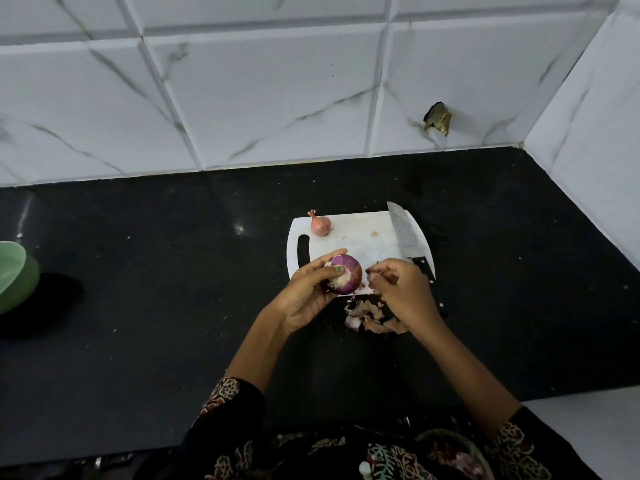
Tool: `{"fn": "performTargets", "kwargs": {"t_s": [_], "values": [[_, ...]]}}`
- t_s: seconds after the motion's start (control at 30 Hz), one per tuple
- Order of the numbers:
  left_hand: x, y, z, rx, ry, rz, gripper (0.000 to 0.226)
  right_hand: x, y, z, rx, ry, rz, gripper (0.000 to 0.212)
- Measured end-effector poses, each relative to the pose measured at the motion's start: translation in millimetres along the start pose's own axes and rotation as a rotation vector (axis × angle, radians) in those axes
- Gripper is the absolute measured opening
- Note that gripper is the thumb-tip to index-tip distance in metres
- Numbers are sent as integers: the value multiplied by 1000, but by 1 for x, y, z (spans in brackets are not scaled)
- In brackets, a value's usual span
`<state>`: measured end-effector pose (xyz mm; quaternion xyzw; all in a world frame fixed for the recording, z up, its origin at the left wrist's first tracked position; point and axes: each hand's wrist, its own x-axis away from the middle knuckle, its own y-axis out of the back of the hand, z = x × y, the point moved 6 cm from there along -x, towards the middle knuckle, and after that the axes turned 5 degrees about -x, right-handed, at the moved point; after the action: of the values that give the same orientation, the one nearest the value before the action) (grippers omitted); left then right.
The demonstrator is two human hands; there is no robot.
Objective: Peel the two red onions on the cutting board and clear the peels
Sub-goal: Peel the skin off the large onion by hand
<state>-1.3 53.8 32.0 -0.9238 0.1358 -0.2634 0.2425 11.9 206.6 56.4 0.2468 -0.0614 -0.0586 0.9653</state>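
White plastic cutting board (360,237) lies on the black desk (173,306); no writing can be read anywhere. Over the board's near edge the left hand (304,296) holds the peeled purple onion (346,273), its grip curled round it. Just right of that onion, the right hand (403,289) pinches a scrap of peel (372,271). An unpeeled onion (320,225) sits at the board's far left corner, a knife (405,233) along its right side. Loose peels (372,317) lie on the desk just nearer than the board.

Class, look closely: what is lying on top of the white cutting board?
On the cutting board lie an unpeeled onion, a knife and small peel scraps. Its near edge is hidden behind both hands and the held onion.
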Motion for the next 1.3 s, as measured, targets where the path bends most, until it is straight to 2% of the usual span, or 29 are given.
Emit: {"fn": "performTargets", "kwargs": {"t_s": [0.23,0.43,0.67,0.83,0.9,1.0,1.1,1.17,1.23,1.3], "values": [[-1,-4,-2,-15,-21,-13,32,8,-3,19,-370,-128,84,16],[-1,-9,-2,-41,-25,-5,32,8,-2,16,-295,-99,-41,15],[4,-11,-2,-18,3,-11,33,5,-1,6,-320,-111,-40,12],[5,-10,1,36,42,-78,24,8,-8,0,-648,-258,35,7],[5,-9,3,73,65,-106,26,8,-8,-6,-716,-299,0,6],[5,-9,5,209,103,-135,28,8,-3,-20,-588,-293,-120,12],[4,-8,5,357,127,-143,39,6,4,-28,-334,-196,-181,11],[3,-9,6,417,139,-146,39,2,4,-24,-86,-88,-132,2],[3,-10,6,431,142,-155,38,-1,-1,-18,146,16,-57,13],[2,-10,6,428,135,-166,31,0,-2,-10,279,72,-74,22]]}}
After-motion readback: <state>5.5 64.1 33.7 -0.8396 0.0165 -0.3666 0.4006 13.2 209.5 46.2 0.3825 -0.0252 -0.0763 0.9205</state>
